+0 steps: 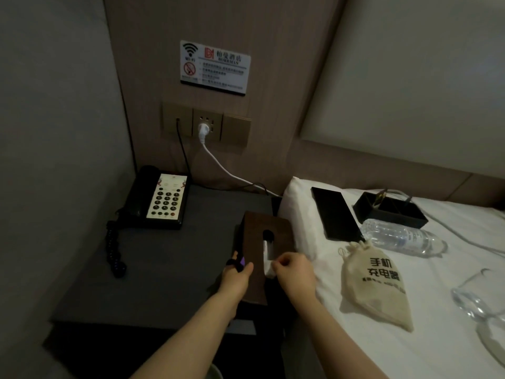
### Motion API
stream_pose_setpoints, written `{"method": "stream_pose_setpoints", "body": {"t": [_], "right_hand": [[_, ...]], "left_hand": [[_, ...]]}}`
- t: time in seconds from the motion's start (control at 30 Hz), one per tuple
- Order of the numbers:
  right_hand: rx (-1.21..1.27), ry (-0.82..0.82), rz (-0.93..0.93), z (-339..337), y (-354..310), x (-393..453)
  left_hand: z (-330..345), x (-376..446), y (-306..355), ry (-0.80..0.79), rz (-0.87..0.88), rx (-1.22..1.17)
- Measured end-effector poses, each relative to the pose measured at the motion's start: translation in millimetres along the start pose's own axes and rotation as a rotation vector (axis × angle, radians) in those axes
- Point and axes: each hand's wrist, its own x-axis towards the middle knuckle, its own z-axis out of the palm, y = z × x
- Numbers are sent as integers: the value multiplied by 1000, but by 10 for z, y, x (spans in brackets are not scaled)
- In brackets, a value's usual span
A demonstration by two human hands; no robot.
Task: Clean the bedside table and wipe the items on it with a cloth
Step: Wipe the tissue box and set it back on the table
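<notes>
Your right hand [293, 272] pinches tissue [269, 265]; left hand [237, 273] grips purple cloth [241, 262] beside tissue box [263, 250]; next, wipe it.

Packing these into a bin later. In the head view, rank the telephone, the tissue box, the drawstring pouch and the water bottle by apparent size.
1. tissue box, partly hidden by the hands
2. telephone and drawstring pouch: look about alike; the pouch lies nearer the camera, so not ranked
3. water bottle, lying on the bed
</notes>
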Motion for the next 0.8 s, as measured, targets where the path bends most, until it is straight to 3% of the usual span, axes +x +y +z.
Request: {"method": "stream_pose_setpoints", "body": {"t": [0.1, 0.2, 0.37, 0.5, 0.57, 0.67, 0.73, 0.8], "right_hand": [[347, 185, 50, -94, -9, -63], [444, 318, 10, -198, 23, -153], [291, 90, 43, -197, 28, -175], [305, 85, 213, -151, -85, -64], [87, -81, 281, -145, -110, 41], [-214, -286, 233, -103, -135, 156], [-238, -234, 182, -90, -195, 194], [-93, -93, 143, -75, -229, 230]], "left_hand": [[-13, 32, 9, -9, -6, 1], [-7, 43, 3, -5, -14, -10], [-15, 55, -5, 3, -28, -2], [-10, 61, -16, 3, -26, -13], [-13, 59, -11, 10, -33, 2], [-16, 62, -4, 16, -45, 12], [-10, 65, -12, 18, -34, 15], [-3, 57, -10, 21, -26, 26]]}}
